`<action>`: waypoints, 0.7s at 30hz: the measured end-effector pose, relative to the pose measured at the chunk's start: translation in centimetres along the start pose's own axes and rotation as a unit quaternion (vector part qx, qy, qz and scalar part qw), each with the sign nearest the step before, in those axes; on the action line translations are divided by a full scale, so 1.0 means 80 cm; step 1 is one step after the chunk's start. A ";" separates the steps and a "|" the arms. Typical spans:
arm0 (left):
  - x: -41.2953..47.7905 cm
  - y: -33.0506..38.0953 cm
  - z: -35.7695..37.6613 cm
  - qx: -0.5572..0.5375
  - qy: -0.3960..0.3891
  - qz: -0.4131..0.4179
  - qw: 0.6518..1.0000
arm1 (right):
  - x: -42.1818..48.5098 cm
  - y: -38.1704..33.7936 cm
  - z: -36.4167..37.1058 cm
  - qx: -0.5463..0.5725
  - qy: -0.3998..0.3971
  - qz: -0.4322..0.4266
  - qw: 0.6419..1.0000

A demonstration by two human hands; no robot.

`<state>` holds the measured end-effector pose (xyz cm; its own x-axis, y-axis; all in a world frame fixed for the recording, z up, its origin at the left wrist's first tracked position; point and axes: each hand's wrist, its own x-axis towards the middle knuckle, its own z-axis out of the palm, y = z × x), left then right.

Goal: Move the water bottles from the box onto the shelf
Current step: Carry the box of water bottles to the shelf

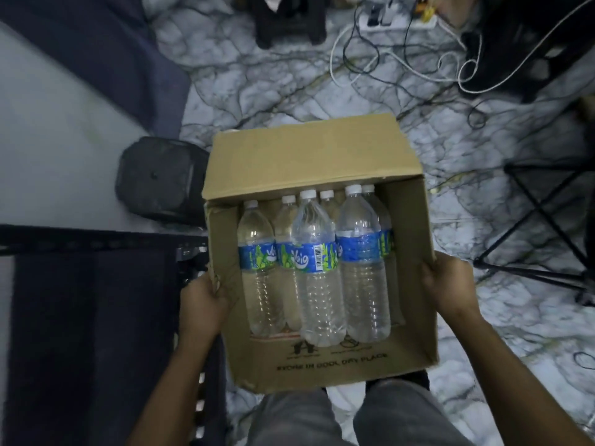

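Carrying cardboard box point(317, 358) above marbled floor point(283, 91), both hands gripping side walls: left hand point(201, 305) clamped on left wall, right hand point(449, 289) on right wall. Box tilted toward viewer, far flap up. Cardboard soft, left edge torn; likely sags under load, so support from below seems safer. Six water bottles point(317, 265) inside, packed touching, white caps pointing away. Bottles full-looking, so probably heavy; thin plastic, ribbed, likely crushes if squeezed. Best hold: ribbed waist under blue label, or neck below cap. Dark shelf frame point(96, 239) at left, near box.
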<state>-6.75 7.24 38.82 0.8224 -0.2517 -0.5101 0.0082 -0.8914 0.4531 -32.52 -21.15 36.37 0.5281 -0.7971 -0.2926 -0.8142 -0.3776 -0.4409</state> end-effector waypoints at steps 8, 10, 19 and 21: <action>-0.158 0.031 -0.073 -0.006 0.080 -0.049 0.996 | -0.031 -0.037 -0.113 -0.010 -0.036 -0.090 0.995; -0.198 0.030 -0.077 -0.027 0.097 -0.072 0.992 | -0.030 -0.043 -0.129 0.002 -0.059 -0.122 0.991; -0.362 -0.033 -0.025 -0.099 0.205 -0.194 0.954 | -0.040 -0.093 -0.144 -0.047 -0.134 -0.300 0.943; -0.399 -0.044 -0.008 -0.100 0.222 -0.233 0.942 | -0.049 -0.107 -0.138 -0.068 -0.146 -0.341 0.926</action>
<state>-32.67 18.63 53.98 0.8591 0.3710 -0.3526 0.4978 -0.7660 0.4068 -30.26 -20.01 50.68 0.9570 -0.1980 -0.2120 -0.2805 -0.8175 -0.5029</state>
